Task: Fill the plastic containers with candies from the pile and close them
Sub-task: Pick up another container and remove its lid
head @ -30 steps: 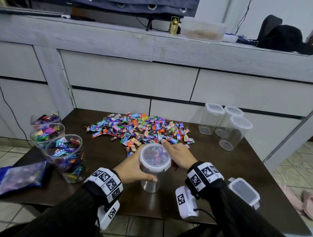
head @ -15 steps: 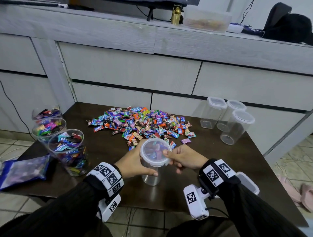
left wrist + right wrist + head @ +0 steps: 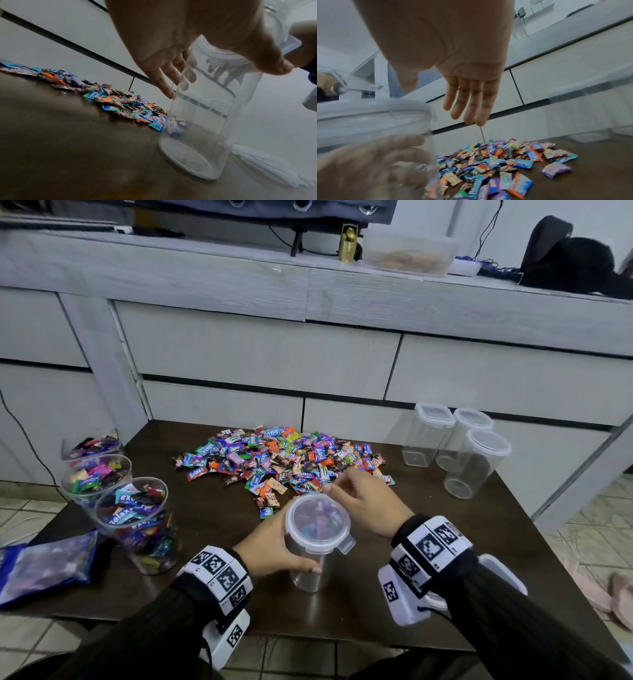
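Since a second ago the right hand (image 3: 368, 505) has lifted off the lid (image 3: 317, 522), fingers loose and empty — the left hand (image 3: 274, 546) grips the lidded, empty round container (image 3: 310, 571) on the surface (image 3: 222, 529). With the side tab sticking out, probably unlatched, the lid could pop — or the light container tip.

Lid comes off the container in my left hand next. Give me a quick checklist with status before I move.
1. Container steadied: left hand grips the container wall, base on the table. Ok.
2. Mouth open for filling: the lid sits on top. Not ok.
3. Near latch flap flipped outward. Ok.
4. Other latches released. Cannot tell.
5. Right hand free: fingers straight, holding nothing, by the lid's far rim. Ok.
6. Candy pile just behind the container. Ok.
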Demonstrator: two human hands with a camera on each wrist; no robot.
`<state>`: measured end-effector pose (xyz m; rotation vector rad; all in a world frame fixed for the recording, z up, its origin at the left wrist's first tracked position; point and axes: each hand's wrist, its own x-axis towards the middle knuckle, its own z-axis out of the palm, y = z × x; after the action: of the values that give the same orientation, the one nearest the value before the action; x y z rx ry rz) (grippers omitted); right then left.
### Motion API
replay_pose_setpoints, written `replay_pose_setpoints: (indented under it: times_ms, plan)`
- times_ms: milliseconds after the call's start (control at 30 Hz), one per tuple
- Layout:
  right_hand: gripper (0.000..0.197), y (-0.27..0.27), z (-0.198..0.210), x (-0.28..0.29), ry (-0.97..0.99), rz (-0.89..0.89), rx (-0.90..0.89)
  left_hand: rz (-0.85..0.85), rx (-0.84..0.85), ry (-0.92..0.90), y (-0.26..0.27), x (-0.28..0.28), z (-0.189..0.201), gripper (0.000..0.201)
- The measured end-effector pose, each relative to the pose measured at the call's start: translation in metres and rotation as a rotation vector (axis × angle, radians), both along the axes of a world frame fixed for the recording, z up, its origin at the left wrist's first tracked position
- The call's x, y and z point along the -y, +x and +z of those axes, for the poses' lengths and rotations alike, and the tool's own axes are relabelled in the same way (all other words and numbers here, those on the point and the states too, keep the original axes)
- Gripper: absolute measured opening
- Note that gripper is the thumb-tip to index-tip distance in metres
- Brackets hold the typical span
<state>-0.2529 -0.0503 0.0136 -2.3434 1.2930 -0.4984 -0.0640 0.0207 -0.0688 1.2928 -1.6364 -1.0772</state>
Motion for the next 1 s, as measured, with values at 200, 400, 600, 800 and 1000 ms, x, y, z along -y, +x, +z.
replay_pose_setpoints:
  times_ms: [200, 400, 600, 800, 1000]
  plan:
    - [0.053, 0.046, -0.004, 0.014, 0.155, 0.093, -0.199, -0.063, -0.047, 0.053, 0.002, 0.001, 0.001, 0.097]
    - [0.036, 0.053, -0.004, 0.013, 0.146, 0.162, -0.328, -0.076, -0.054, 0.06, 0.003, 0.003, -0.002, 0.099]
    - [0.05, 0.046, 0.007, -0.012, -0.134, 0.36, -0.329, -0.091, -0.003, 0.035, 0.0, 0.005, -0.002, 0.086]
    - [0.053, 0.036, 0.004, -0.03, -0.098, 0.43, -0.284, -0.053, 0.0, 0.068, 0.002, 0.006, -0.006, 0.081]
    - [0.041, 0.022, 0.016, -0.021, 0.158, 0.367, 0.083, -0.035, -0.052, 0.042, -0.001, -0.001, -0.006, 0.087]
